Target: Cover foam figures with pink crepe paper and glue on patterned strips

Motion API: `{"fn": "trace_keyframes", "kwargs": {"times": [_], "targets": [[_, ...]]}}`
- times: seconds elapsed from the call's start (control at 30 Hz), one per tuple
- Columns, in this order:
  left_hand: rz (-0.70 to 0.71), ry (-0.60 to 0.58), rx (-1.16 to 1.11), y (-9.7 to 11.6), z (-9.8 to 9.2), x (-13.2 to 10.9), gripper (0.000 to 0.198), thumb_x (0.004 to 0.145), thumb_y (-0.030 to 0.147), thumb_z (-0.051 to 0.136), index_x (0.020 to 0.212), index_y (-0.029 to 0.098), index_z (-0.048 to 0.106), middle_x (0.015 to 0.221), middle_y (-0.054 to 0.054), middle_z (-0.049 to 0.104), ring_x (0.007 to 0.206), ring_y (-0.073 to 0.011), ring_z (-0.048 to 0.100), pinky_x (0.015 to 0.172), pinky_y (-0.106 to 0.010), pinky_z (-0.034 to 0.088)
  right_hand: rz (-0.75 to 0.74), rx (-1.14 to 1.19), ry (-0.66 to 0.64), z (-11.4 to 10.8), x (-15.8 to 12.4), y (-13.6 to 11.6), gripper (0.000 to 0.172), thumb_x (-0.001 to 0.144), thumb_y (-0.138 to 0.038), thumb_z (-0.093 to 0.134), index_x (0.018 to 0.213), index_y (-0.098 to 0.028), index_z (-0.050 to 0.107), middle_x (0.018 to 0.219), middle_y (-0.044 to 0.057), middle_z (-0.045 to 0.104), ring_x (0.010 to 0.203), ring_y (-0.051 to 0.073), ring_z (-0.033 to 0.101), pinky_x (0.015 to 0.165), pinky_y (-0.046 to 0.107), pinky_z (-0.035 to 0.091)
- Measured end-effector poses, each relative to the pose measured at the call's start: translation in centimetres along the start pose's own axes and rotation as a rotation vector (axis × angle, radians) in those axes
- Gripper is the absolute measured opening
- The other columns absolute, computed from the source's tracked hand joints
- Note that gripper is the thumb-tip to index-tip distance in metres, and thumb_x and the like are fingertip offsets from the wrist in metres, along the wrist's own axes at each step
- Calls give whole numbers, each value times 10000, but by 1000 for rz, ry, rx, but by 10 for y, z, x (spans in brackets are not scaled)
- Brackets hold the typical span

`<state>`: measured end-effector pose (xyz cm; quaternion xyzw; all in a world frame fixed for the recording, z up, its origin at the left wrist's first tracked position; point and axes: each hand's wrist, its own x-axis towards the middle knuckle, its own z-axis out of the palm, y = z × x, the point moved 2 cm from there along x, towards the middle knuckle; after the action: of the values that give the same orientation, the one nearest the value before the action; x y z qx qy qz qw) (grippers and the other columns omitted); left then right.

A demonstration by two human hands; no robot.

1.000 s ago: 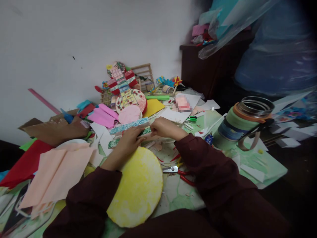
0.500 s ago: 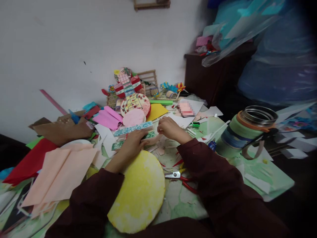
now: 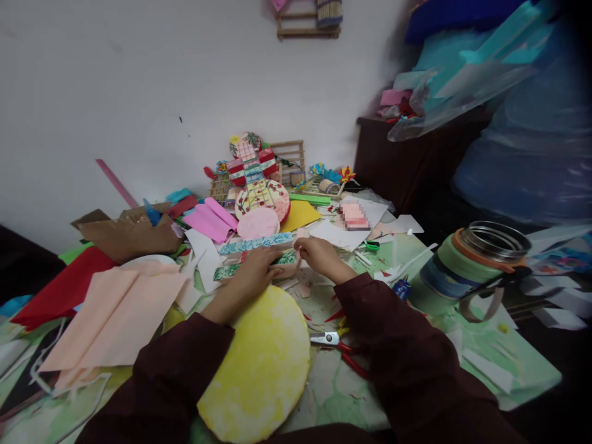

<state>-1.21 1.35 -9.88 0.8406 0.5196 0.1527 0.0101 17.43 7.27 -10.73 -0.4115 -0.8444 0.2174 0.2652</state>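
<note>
My left hand lies over a long piece with a green-and-white pattern, its fingers closed on it; the underside of the grip is hidden. Just right of it, my right hand pinches a narrow pale pink strip near the end of that piece. Behind my left hand rests a blue-and-white patterned strip. A round yellow-painted disc is below my left hand, partly under the forearm. Red-handled scissors lie by the disc, partly covered by my right sleeve.
A green bottle without a lid stands at the right. Decorated round pieces and small stick racks lean at the wall. Folded peach paper, red paper and a brown paper bag crowd the left. Paper scraps litter the tabletop.
The view has shifted, so everything sits a little lower and mostly further right. My right hand has moved slightly, and the pale strip at its fingertips shows more clearly. My left hand stays on the patterned piece.
</note>
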Motion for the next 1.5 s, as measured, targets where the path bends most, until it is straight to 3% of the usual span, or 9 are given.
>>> {"fn": "trace_keyframes", "kwargs": {"times": [0.13, 0.23, 0.37, 0.43, 0.6, 0.87, 1.0, 1.17, 1.5], "targets": [[22, 3, -1, -2, 3, 1, 323, 836, 217, 640, 1157, 184, 633, 1126, -97, 684, 1050, -266, 593, 920, -414, 448, 54, 301, 23, 10, 4, 7, 468, 722, -47, 483, 1163, -192, 541, 963, 53, 715, 889, 184, 635, 781, 280, 442], [34, 20, -29, -3, 4, 0, 355, 838, 211, 636, 1192, 198, 613, 1157, -91, 674, 1066, -258, 589, 937, -409, 442, 159, 545, 59, 21, 6, 10, 496, 674, -70, 463, 1161, -163, 490, 940, 58, 704, 867, 175, 645, 750, 280, 478], [29, 29, -45, -3, 4, 0, 340, 837, 199, 630, 1177, 199, 620, 1166, -96, 665, 1068, -256, 585, 940, -415, 443, 324, 799, 175, 35, 4, 12, 320, 749, -297, 493, 1039, -164, 525, 935, 67, 657, 829, 180, 627, 718, 302, 492], [18, 25, -42, -3, 4, 0, 349, 835, 189, 624, 1184, 199, 620, 1167, -96, 664, 1076, -259, 580, 940, -423, 444, 374, 886, 202, 40, 2, 11, 332, 739, -420, 553, 952, -166, 554, 889, 57, 642, 795, 174, 605, 703, 296, 477], [21, 24, -32, -5, 7, -1, 351, 848, 219, 625, 1198, 184, 623, 1196, -109, 660, 1111, -266, 572, 966, -420, 432, 409, 1034, 137, 53, 1, 7, 316, 598, -445, 683, 697, -169, 564, 624, 1, 561, 587, 132, 509, 554, 251, 390], [17, 41, -27, -5, 8, -2, 326, 853, 237, 633, 1172, 170, 633, 1205, -113, 655, 1121, -260, 571, 983, -413, 431, 394, 971, 399, 66, 0, 9, 303, 732, -496, 481, 639, -208, 468, 596, -17, 499, 604, 141, 457, 569, 260, 377], [2, 42, -32, -3, 6, -1, 313, 835, 202, 634, 1147, 180, 640, 1148, -108, 674, 1082, -254, 588, 964, -427, 446, 317, 874, 456, 64, -3, -1, 339, 773, -521, 459, 686, -199, 520, 669, 1, 525, 665, 156, 465, 628, 273, 385], [20, 48, -59, -3, 5, -2, 385, 825, 161, 617, 1208, 202, 615, 1198, -107, 660, 1124, -254, 582, 996, -450, 439, 224, 760, 383, 60, -6, -9, 385, 822, -541, 462, 697, -191, 560, 679, 11, 534, 695, 168, 471, 669, 281, 384], [33, 66, -108, 1, 2, -1, 389, 825, 161, 628, 1211, 204, 615, 1235, -109, 634, 1157, -253, 560, 1014, -426, 436, 7, 677, 74, 32, 12, -3, 481, 847, -613, 436, 735, -172, 590, 752, 20, 604, 770, 181, 550, 745, 291, 427]]}}
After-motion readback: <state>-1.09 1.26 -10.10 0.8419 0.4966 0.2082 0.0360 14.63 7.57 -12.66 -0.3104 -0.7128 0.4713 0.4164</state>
